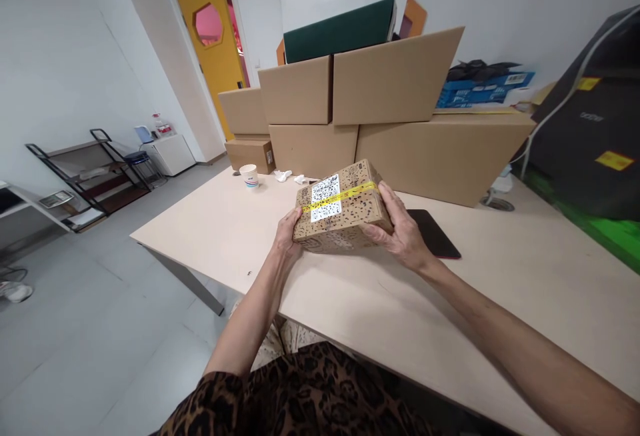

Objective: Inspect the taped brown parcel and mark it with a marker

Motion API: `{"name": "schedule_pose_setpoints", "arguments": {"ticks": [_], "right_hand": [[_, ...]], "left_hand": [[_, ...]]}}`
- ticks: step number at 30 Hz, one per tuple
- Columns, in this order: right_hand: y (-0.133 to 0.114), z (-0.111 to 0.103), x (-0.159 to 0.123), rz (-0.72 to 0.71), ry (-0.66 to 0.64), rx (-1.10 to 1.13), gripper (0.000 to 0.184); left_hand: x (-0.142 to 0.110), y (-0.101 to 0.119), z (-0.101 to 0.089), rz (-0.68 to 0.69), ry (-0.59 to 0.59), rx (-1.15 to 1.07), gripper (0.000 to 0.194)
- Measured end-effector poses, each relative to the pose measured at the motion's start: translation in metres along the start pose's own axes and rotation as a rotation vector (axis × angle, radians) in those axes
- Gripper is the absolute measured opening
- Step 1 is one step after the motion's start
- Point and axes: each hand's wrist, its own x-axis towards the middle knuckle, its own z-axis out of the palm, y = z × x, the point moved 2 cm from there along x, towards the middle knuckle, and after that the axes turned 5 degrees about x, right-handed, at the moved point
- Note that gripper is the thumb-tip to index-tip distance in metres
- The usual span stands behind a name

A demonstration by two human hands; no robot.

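Observation:
A brown cardboard box (353,213) with dark specks, a white label (326,197) and a strip of yellow tape (356,191) is tilted between my two hands. My left hand (289,231) grips its left end, thumb near the tape's end. At the right end, my right hand (400,226) holds the box, with the thumb along the near side and the fingers over the far edge. Whether the box's underside touches the table is hidden. A black flat pad (434,235) lies on the table just right of my right hand.
Large cardboard boxes (400,83) are stacked along the table's back, a dark green box (340,31) on top. A paper cup (249,176) and crumpled tissues (283,175) stand at the back left of the pale table (210,223). A dark bulky case (590,123) is at right.

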Motion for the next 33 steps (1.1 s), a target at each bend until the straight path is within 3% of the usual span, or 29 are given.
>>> {"name": "schedule_pose_setpoints", "arguments": {"ticks": [4, 12, 16, 19, 23, 29, 33], "right_hand": [[-0.006, -0.001, 0.002, 0.085, 0.138, 0.060, 0.090], [-0.001, -0.016, 0.009, 0.344, 0.325, 0.223, 0.071], [-0.007, -0.014, 0.009, 0.339, 0.348, 0.211, 0.064], [-0.011, -0.007, 0.005, 0.286, 0.336, 0.172, 0.067], [-0.011, -0.001, 0.002, 0.102, 0.263, 0.108, 0.075], [-0.008, 0.002, 0.000, -0.202, 0.089, -0.072, 0.104], [-0.016, 0.003, -0.001, -0.285, 0.112, -0.181, 0.090]], "left_hand": [[-0.006, -0.004, 0.006, -0.016, -0.012, 0.007, 0.046], [-0.024, -0.001, 0.026, 0.020, -0.282, 0.064, 0.068], [-0.025, -0.001, 0.026, 0.063, -0.211, 0.107, 0.072], [-0.022, -0.001, 0.023, 0.061, -0.104, 0.087, 0.077], [-0.017, -0.001, 0.019, 0.084, -0.002, 0.083, 0.079], [-0.011, -0.003, 0.011, 0.068, 0.147, 0.071, 0.062], [-0.007, -0.003, 0.006, 0.079, 0.214, 0.054, 0.057]]}}
